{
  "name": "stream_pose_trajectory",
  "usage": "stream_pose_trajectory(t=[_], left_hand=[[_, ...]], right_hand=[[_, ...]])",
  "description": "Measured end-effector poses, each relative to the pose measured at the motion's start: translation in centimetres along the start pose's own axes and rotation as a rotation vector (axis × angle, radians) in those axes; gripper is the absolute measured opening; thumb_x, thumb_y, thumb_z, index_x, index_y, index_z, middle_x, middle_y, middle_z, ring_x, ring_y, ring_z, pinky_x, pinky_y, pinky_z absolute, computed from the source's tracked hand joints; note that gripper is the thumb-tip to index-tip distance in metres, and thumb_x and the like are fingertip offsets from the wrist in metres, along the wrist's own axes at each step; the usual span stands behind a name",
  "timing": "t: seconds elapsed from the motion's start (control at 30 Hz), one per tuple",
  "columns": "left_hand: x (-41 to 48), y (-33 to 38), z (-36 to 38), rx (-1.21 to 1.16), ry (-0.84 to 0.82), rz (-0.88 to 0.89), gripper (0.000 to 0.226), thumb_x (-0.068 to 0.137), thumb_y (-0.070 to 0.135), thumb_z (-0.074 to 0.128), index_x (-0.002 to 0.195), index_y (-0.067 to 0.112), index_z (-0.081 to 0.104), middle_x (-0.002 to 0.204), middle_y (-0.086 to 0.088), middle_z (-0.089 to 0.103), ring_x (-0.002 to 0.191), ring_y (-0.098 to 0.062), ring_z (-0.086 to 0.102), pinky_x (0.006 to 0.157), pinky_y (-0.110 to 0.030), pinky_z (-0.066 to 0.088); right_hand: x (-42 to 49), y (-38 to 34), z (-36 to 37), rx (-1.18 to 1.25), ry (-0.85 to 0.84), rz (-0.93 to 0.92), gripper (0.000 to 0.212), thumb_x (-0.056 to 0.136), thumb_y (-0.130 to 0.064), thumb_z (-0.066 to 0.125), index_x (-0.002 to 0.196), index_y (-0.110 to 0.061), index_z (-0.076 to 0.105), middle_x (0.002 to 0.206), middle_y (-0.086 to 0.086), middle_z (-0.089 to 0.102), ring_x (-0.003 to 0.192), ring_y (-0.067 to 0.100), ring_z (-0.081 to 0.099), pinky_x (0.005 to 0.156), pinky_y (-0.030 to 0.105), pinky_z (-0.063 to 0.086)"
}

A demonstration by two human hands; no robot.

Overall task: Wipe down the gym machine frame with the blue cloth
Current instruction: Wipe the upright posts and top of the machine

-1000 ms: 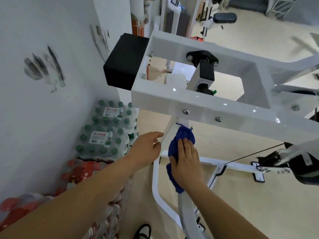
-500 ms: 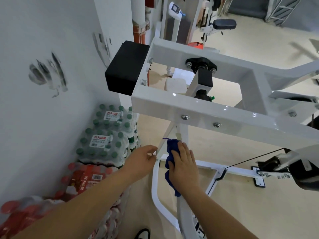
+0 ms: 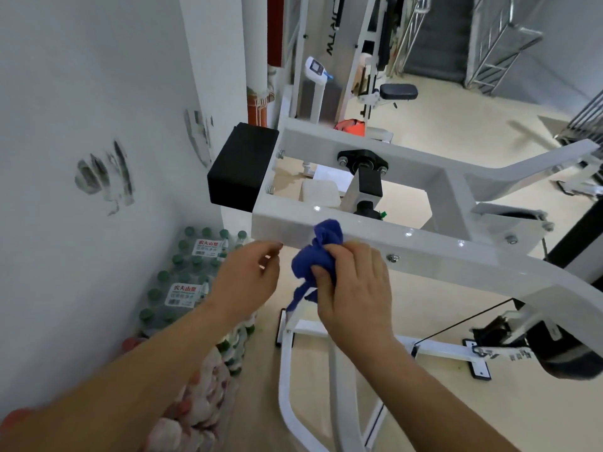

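Down by the wall, shrink-wrapped packs of water bottles sit stacked, green caps showing through the plastic, and below them more wrapped packs with red caps, all full. Up at the machine, the blue cloth is bunched in the right hand, fingers curled round it and a loose tail hanging beneath. The wad sits against the near face and lower edge of the white frame beam, just left of a bolt. The left hand hangs just beside the cloth, apart from it, fingers loosely curled and holding nothing, fingertips near the beam's lower edge. That beam ends to the left at a black block, which sits close to the wall, so it's tight there. To the right the beam runs long and bare. Below, the white base tubes cross open tan floor.
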State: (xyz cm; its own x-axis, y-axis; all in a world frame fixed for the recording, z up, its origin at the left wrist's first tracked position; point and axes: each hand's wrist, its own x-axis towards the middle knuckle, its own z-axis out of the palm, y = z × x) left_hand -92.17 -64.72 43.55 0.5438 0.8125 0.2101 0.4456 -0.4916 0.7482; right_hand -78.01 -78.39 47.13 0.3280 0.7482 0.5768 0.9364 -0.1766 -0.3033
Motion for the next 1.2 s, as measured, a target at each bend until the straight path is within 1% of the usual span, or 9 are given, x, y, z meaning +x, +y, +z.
stream_pose_trajectory(t=[0.13,0.23,0.3,0.4,0.53,0.7,0.87,1.07,1.2], left_hand=[[3.8,2.4,-5.1,0.166,0.144,0.185,0.019,0.098,0.016,0.059,0.113,0.017,0.07,0.099,0.005,0.069,0.081,-0.009,0.058,0.076,-0.024,0.05],[6.4,3.2,-7.7,0.329,0.175,0.281,0.022,0.098,0.021,0.055,0.114,0.018,0.069,0.107,0.002,0.067,0.091,-0.013,0.058,0.079,-0.028,0.053],[8.7,2.3,-8.5,0.531,0.106,0.253,0.033,0.096,0.028,0.054,0.126,0.019,0.063,0.127,-0.002,0.062,0.114,-0.021,0.055,0.096,-0.04,0.052],[11.3,0.2,-8.9,0.821,-0.169,0.162,0.063,0.099,0.041,0.053,0.152,0.012,0.036,0.16,-0.013,0.034,0.15,-0.033,0.026,0.122,-0.049,0.026],[12.2,-1.9,-9.0,0.662,-0.176,0.15,0.058,0.107,0.034,0.041,0.159,0.015,0.025,0.168,-0.006,0.022,0.156,-0.024,0.015,0.127,-0.043,0.016],[12.0,-3.3,-8.4,0.609,-0.152,0.186,0.058,0.106,0.02,0.04,0.16,0.013,0.021,0.169,-0.007,0.017,0.157,-0.022,0.01,0.128,-0.037,0.012],[12.1,-3.5,-8.5,0.618,-0.139,0.208,0.059,0.106,0.022,0.04,0.161,0.016,0.02,0.169,-0.005,0.016,0.157,-0.02,0.01,0.128,-0.039,0.011],[11.8,-3.5,-7.7,0.6,-0.08,0.184,0.059,0.106,0.02,0.038,0.161,0.017,0.02,0.169,-0.003,0.016,0.157,-0.019,0.008,0.128,-0.035,0.007],[11.8,-3.5,-7.8,0.588,-0.1,0.17,0.059,0.106,0.02,0.039,0.161,0.018,0.02,0.169,-0.003,0.016,0.157,-0.02,0.008,0.128,-0.039,0.011]], right_hand=[[6.3,0.1,2.3,-0.078,-0.068,-0.036,0.033,0.101,-0.031,0.044,0.11,-0.007,0.064,0.127,0.013,0.058,0.112,0.035,0.054,0.103,0.046,0.044],[8.3,0.8,4.1,0.004,-0.241,0.109,0.037,0.104,-0.037,0.032,0.106,-0.01,0.059,0.111,0.009,0.059,0.102,0.031,0.056,0.094,0.041,0.047],[8.9,0.5,4.4,-0.049,-0.231,0.115,0.032,0.106,-0.035,0.036,0.102,-0.011,0.057,0.101,0.008,0.06,0.094,0.03,0.055,0.086,0.042,0.047],[9.4,-1.0,4.5,-0.153,-0.248,0.079,0.036,0.105,-0.038,0.035,0.1,-0.011,0.058,0.095,0.009,0.061,0.087,0.031,0.055,0.085,0.045,0.047],[9.7,-2.7,5.8,-0.241,-0.286,0.065,0.047,0.102,-0.047,0.031,0.111,-0.009,0.058,0.102,0.011,0.06,0.093,0.033,0.056,0.101,0.052,0.043],[11.2,-5.2,8.1,-0.183,-0.29,-0.004,0.057,0.1,-0.053,0.032,0.122,-0.007,0.057,0.107,0.012,0.061,0.095,0.034,0.056,0.1,0.052,0.043],[10.1,-0.8,5.6,-0.262,-0.374,-0.142,0.059,0.1,-0.062,0.032,0.128,-0.014,0.052,0.116,0.007,0.059,0.105,0.03,0.056,0.112,0.051,0.036],[8.8,0.7,3.9,-0.347,-0.314,-0.116,0.047,0.1,-0.041,0.044,0.129,-0.005,0.055,0.125,0.015,0.056,0.117,0.037,0.052,0.12,0.055,0.026],[9.5,-2.6,5.9,-0.354,-0.374,-0.104,0.063,0.1,-0.046,0.041,0.147,-0.004,0.041,0.131,0.016,0.055,0.121,0.037,0.051,0.12,0.052,0.027]])
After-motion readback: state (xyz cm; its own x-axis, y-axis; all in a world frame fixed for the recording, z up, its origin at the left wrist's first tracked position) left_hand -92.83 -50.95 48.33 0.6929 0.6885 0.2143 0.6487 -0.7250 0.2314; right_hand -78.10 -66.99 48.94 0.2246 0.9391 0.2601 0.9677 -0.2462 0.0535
